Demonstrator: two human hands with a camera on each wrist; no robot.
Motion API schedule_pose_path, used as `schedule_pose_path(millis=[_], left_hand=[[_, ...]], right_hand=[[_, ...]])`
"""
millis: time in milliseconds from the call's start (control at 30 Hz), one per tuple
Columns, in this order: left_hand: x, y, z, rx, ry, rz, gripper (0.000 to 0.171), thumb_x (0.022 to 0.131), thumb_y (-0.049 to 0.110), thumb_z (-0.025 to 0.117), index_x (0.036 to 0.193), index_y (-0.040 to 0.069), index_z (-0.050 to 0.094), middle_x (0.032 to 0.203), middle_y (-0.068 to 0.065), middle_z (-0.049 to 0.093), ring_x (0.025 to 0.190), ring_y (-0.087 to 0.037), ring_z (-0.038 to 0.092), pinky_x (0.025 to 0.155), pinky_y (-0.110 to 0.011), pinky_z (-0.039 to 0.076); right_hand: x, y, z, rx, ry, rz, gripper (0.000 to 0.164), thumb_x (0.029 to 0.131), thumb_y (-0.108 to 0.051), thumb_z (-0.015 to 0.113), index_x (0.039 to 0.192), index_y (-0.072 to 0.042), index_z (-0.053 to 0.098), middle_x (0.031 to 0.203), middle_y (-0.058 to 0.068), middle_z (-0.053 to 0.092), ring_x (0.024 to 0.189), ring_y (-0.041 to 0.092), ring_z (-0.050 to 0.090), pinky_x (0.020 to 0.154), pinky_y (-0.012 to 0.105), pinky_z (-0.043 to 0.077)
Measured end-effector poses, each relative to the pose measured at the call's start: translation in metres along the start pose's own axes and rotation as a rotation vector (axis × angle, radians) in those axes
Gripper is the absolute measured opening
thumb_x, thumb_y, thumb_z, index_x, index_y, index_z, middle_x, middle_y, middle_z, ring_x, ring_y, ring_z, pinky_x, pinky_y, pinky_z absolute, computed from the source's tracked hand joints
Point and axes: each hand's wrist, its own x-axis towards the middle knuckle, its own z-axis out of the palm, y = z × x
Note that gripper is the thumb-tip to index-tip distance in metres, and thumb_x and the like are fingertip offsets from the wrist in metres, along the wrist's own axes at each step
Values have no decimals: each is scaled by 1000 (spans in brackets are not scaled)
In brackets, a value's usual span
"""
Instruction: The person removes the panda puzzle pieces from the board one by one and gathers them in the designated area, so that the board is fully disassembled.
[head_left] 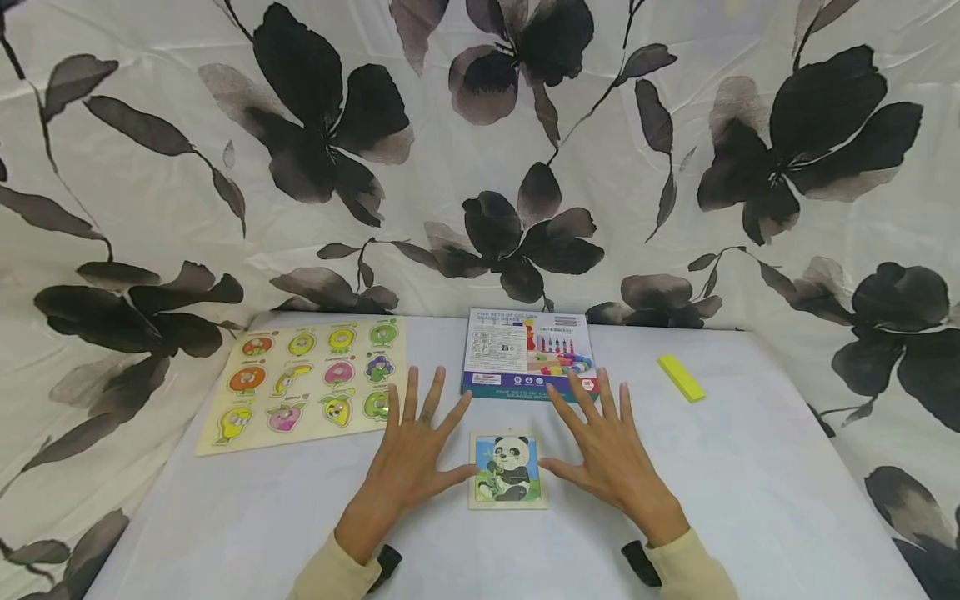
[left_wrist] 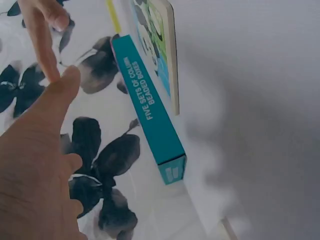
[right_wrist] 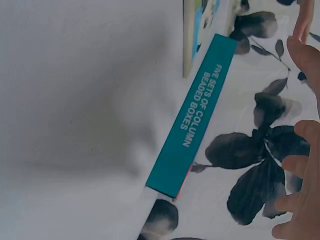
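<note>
A small panda puzzle (head_left: 512, 471) in a pale wooden frame lies on the white table between my two hands. My left hand (head_left: 412, 458) is spread over its left side, thumb tip at the frame's edge in the head view. On the other side my right hand (head_left: 611, 454) is spread too, thumb pointing at the puzzle's right edge. Neither hand holds anything. Behind the puzzle lies a flat box (head_left: 495, 350) lettered "Five sets of column beaded boxes"; its teal side (left_wrist: 147, 100) faces me in both wrist views.
A wooden board (head_left: 311, 379) with several cartoon fruit pictures lies at the left, partly behind my left fingers. At the right is a yellow bar-shaped piece (head_left: 681, 377). A floral cloth (head_left: 420, 192) hangs behind the white table (head_left: 750, 467).
</note>
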Motion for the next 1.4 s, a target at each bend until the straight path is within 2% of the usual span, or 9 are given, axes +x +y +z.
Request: schedule_pose_path(millis=[100, 167, 267, 367, 500, 700, 867, 1167, 1400], left_hand=[[0, 3, 1, -118, -70, -27, 94, 71, 75, 63, 148, 27, 39, 160, -16, 10, 144, -47, -4, 111, -66, 8], [-1, 6, 3, -242, -140, -51, 92, 73, 72, 63, 149, 27, 36, 160, -15, 9, 144, -46, -4, 112, -65, 6], [-2, 9, 7, -438, -243, -88, 88, 77, 67, 64, 150, 29, 33, 160, -12, 12, 145, -44, -1, 113, -63, 6], [-3, 12, 11, -614, -313, -109, 82, 80, 60, 67, 149, 28, 36, 159, -11, 18, 145, -42, 4, 113, -63, 6], [-6, 14, 19, -737, -359, -123, 74, 83, 58, 65, 146, 28, 41, 158, -11, 24, 146, -40, 8, 112, -65, 10], [-12, 13, 27, -740, -406, -103, 64, 84, 62, 60, 140, 30, 50, 157, -11, 26, 145, -43, 8, 107, -70, 17], [-14, 12, 30, -712, -424, -66, 60, 85, 58, 61, 138, 30, 53, 157, -13, 24, 144, -46, 7, 107, -69, 18], [-15, 11, 36, -606, -418, -1, 59, 85, 47, 67, 136, 21, 56, 156, -20, 23, 143, -48, 7, 111, -64, 14], [-15, 12, 39, -552, -434, 32, 55, 86, 47, 66, 135, 24, 57, 157, -19, 21, 143, -48, 7, 113, -63, 12]], right_hand=[[4, -3, 1, 60, -13, -6, 97, 74, -73, 62, 151, -24, 31, 158, 11, 24, 143, 47, 9, 112, 65, 8], [7, -5, 2, 148, -34, -10, 95, 75, -70, 63, 151, -23, 31, 157, 11, 26, 143, 46, 13, 111, 66, 10], [13, -10, 4, 359, -96, -14, 87, 80, -64, 64, 150, -23, 34, 155, 8, 31, 143, 41, 21, 112, 63, 16], [18, -15, 9, 609, -171, -4, 76, 83, -55, 67, 146, -22, 41, 151, 5, 39, 140, 34, 32, 110, 60, 27], [28, -21, 21, 830, -234, -5, 61, 85, -42, 70, 138, -17, 52, 141, 1, 51, 133, 27, 44, 107, 55, 35], [41, -25, 44, 974, -293, -45, 43, 92, -31, 64, 129, -8, 59, 128, 4, 61, 119, 27, 56, 101, 48, 44], [49, -28, 52, 1018, -357, -21, 38, 93, -27, 64, 126, -9, 62, 125, 3, 63, 117, 24, 56, 101, 44, 45], [63, -38, 59, 829, -374, -115, 28, 92, -22, 65, 118, -14, 69, 115, -4, 65, 107, 15, 53, 94, 38, 45], [64, -40, 61, 740, -361, -158, 22, 90, -19, 66, 111, -15, 73, 108, -6, 59, 99, 12, 49, 88, 33, 44]])
